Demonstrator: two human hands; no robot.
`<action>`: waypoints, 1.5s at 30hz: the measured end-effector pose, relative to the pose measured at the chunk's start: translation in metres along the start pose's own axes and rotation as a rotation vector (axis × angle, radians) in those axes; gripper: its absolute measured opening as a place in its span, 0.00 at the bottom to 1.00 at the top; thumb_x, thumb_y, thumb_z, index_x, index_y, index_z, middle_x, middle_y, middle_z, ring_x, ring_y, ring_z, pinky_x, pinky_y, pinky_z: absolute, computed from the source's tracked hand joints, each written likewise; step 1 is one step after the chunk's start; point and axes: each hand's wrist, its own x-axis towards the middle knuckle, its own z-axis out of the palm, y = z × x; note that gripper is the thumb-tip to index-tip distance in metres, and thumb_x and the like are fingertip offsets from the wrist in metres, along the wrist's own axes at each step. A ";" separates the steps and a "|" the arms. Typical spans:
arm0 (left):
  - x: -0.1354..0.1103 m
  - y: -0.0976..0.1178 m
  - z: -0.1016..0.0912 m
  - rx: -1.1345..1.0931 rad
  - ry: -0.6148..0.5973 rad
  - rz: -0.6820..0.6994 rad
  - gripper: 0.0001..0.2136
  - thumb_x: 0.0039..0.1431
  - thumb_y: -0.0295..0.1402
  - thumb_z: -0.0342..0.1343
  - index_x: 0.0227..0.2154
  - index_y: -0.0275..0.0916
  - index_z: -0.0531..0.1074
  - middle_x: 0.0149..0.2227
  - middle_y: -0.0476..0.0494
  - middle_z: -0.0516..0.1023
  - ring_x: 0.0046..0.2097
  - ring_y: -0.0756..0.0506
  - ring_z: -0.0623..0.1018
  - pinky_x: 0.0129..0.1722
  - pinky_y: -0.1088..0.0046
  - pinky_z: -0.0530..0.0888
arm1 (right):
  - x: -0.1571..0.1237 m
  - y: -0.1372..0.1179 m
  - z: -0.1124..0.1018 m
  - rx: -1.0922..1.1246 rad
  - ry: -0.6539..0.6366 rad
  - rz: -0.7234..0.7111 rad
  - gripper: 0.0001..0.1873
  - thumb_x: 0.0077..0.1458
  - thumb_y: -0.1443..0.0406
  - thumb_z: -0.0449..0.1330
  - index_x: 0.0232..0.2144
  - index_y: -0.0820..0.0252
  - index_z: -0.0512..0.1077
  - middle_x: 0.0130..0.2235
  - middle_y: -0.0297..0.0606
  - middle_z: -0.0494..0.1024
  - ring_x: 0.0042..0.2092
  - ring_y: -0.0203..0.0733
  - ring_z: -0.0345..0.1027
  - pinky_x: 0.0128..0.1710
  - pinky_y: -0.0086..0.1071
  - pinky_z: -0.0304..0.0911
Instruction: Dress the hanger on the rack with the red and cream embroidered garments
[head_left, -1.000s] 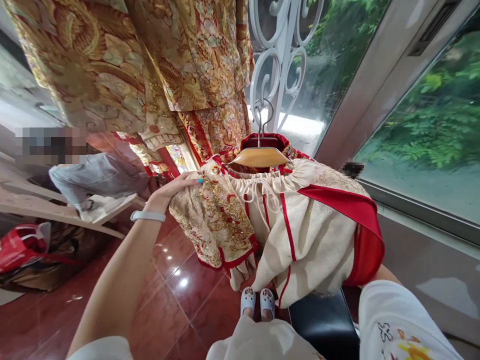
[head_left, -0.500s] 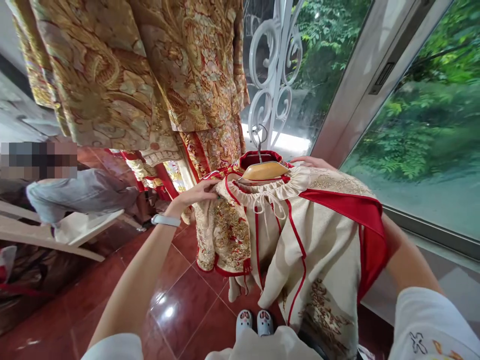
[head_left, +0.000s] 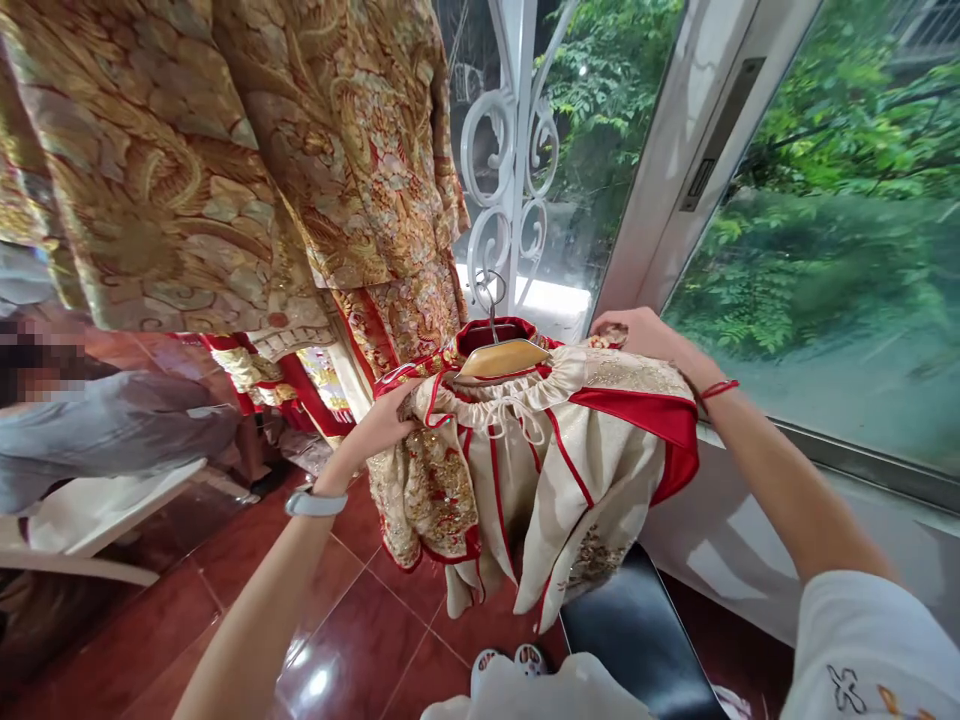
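Observation:
A cream cape (head_left: pixel 502 470) with red trim, gold embroidery and a gathered, tied neckline hangs over a red-collared jacket (head_left: pixel 469 335). A wooden hanger (head_left: pixel 502 360) with a metal hook carries them in front of me. My left hand (head_left: pixel 384 425) is closed on the cape's left shoulder, its fingertips partly hidden in the cloth. At the far side of the right shoulder, my right hand (head_left: pixel 641 335) grips a bunched piece of embroidered fabric. On that side, a red lining (head_left: pixel 671 435) shows where the cape folds back.
Large gold embroidered robes (head_left: pixel 225 180) hang at upper left. A white scroll-iron stand (head_left: pixel 510 150) rises behind the hanger, beside the window (head_left: pixel 825 260). A black seat (head_left: pixel 637 630) is below right. On the left a person in grey (head_left: pixel 127 430) sits on a white chair (head_left: pixel 112 510).
My right hand has come from behind the cape's right shoulder up to its top edge and taken hold of fabric. The cape's right side has drawn in, uncovering the black seat. My view has shifted right.

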 end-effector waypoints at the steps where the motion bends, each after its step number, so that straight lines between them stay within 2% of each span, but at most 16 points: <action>1: -0.002 0.000 -0.002 -0.002 -0.009 -0.006 0.32 0.45 0.30 0.52 0.58 0.34 0.64 0.58 0.37 0.72 0.58 0.37 0.72 0.61 0.59 0.66 | 0.003 -0.005 -0.008 -0.064 -0.038 -0.068 0.04 0.47 0.68 0.61 0.27 0.60 0.77 0.27 0.36 0.77 0.29 0.41 0.68 0.32 0.34 0.62; 4: -0.009 -0.003 -0.003 0.013 -0.011 -0.006 0.32 0.46 0.31 0.55 0.59 0.35 0.62 0.58 0.37 0.71 0.59 0.37 0.71 0.61 0.58 0.66 | -0.003 -0.017 -0.023 -0.241 0.013 -0.194 0.09 0.50 0.69 0.58 0.34 0.59 0.77 0.36 0.43 0.77 0.38 0.47 0.70 0.39 0.38 0.63; 7: -0.019 0.007 0.007 0.108 0.103 0.058 0.34 0.48 0.33 0.58 0.60 0.36 0.58 0.59 0.34 0.67 0.61 0.36 0.68 0.62 0.54 0.64 | -0.022 -0.010 -0.021 -0.215 0.044 -0.071 0.11 0.53 0.68 0.57 0.39 0.58 0.75 0.36 0.41 0.77 0.38 0.46 0.69 0.38 0.36 0.62; 11: -0.016 0.064 0.042 0.315 0.396 0.228 0.29 0.55 0.32 0.56 0.60 0.38 0.58 0.58 0.33 0.64 0.62 0.36 0.63 0.63 0.52 0.62 | -0.038 0.015 0.005 0.121 0.061 0.148 0.08 0.54 0.62 0.57 0.35 0.59 0.72 0.33 0.36 0.76 0.34 0.41 0.67 0.35 0.32 0.61; 13: -0.001 0.105 0.066 0.404 0.368 0.403 0.24 0.58 0.32 0.54 0.58 0.39 0.62 0.58 0.35 0.66 0.63 0.37 0.63 0.65 0.52 0.59 | -0.041 0.018 0.021 0.259 0.157 0.190 0.10 0.50 0.59 0.60 0.32 0.59 0.70 0.32 0.35 0.75 0.34 0.40 0.67 0.35 0.32 0.62; 15: 0.021 0.141 0.090 0.504 0.252 0.594 0.23 0.61 0.34 0.53 0.59 0.42 0.63 0.59 0.36 0.65 0.64 0.37 0.62 0.67 0.50 0.54 | -0.046 0.015 0.032 0.323 0.251 0.209 0.12 0.48 0.57 0.63 0.31 0.58 0.70 0.30 0.34 0.74 0.33 0.39 0.66 0.34 0.31 0.62; 19: 0.061 0.178 0.124 0.628 0.112 0.720 0.24 0.63 0.39 0.52 0.60 0.40 0.62 0.60 0.36 0.66 0.61 0.36 0.66 0.64 0.53 0.58 | -0.057 0.013 0.035 0.357 0.245 0.188 0.14 0.49 0.56 0.62 0.34 0.58 0.71 0.27 0.30 0.70 0.30 0.37 0.62 0.32 0.31 0.61; 23: 0.072 0.178 0.137 0.714 0.172 0.661 0.19 0.64 0.28 0.49 0.57 0.38 0.65 0.57 0.34 0.70 0.57 0.37 0.70 0.60 0.55 0.63 | -0.050 0.020 0.018 0.212 0.098 0.195 0.11 0.48 0.59 0.62 0.32 0.60 0.75 0.24 0.29 0.66 0.27 0.36 0.59 0.30 0.30 0.58; 25: 0.072 0.177 0.142 0.734 0.202 0.610 0.17 0.64 0.25 0.46 0.54 0.35 0.68 0.54 0.32 0.72 0.55 0.37 0.71 0.57 0.56 0.66 | -0.042 0.013 0.004 0.051 0.133 0.183 0.07 0.48 0.64 0.60 0.30 0.60 0.77 0.24 0.32 0.67 0.27 0.37 0.59 0.31 0.31 0.59; 27: 0.071 0.178 0.148 0.747 0.220 0.553 0.17 0.64 0.23 0.44 0.52 0.33 0.70 0.50 0.29 0.74 0.54 0.36 0.72 0.54 0.55 0.68 | -0.040 -0.003 -0.008 -0.067 0.190 0.116 0.11 0.48 0.69 0.56 0.32 0.59 0.79 0.27 0.35 0.70 0.29 0.39 0.62 0.33 0.32 0.60; 30: 0.069 0.179 0.157 0.767 0.233 0.512 0.18 0.63 0.22 0.44 0.52 0.32 0.71 0.48 0.30 0.76 0.53 0.35 0.74 0.55 0.53 0.68 | -0.059 -0.023 -0.011 -0.125 0.215 0.037 0.17 0.49 0.72 0.54 0.38 0.58 0.79 0.32 0.39 0.72 0.33 0.41 0.66 0.36 0.33 0.63; 33: 0.066 0.174 0.163 0.791 0.237 0.500 0.18 0.63 0.22 0.44 0.52 0.30 0.72 0.47 0.30 0.77 0.53 0.35 0.74 0.58 0.53 0.67 | -0.098 -0.018 0.015 -0.123 0.265 0.123 0.17 0.49 0.70 0.55 0.39 0.58 0.79 0.34 0.40 0.72 0.36 0.44 0.67 0.38 0.36 0.66; 36: 0.063 0.167 0.167 0.789 0.260 0.476 0.18 0.62 0.22 0.44 0.52 0.27 0.72 0.49 0.27 0.77 0.56 0.35 0.73 0.61 0.53 0.64 | -0.134 0.005 0.064 -0.079 0.389 0.292 0.20 0.50 0.70 0.51 0.42 0.61 0.77 0.40 0.45 0.75 0.42 0.48 0.70 0.46 0.43 0.67; 40: 0.062 0.157 0.169 0.739 0.252 0.462 0.20 0.60 0.21 0.45 0.55 0.33 0.70 0.50 0.31 0.77 0.58 0.37 0.71 0.63 0.51 0.63 | -0.159 0.023 0.114 0.157 0.497 0.442 0.26 0.52 0.69 0.47 0.52 0.61 0.71 0.48 0.46 0.78 0.47 0.47 0.72 0.49 0.43 0.68; 42: 0.065 0.154 0.171 0.714 0.255 0.447 0.22 0.59 0.21 0.47 0.56 0.34 0.69 0.51 0.32 0.77 0.58 0.37 0.71 0.63 0.51 0.63 | -0.168 0.020 0.114 0.186 0.526 0.491 0.24 0.53 0.67 0.47 0.50 0.60 0.73 0.46 0.45 0.80 0.45 0.48 0.74 0.46 0.42 0.69; 45: 0.076 0.151 0.177 0.670 0.248 0.410 0.21 0.58 0.21 0.48 0.54 0.33 0.70 0.52 0.31 0.76 0.59 0.36 0.71 0.63 0.49 0.63 | -0.184 -0.002 0.093 0.133 0.535 0.481 0.21 0.53 0.64 0.50 0.46 0.57 0.76 0.44 0.43 0.81 0.43 0.50 0.76 0.44 0.42 0.71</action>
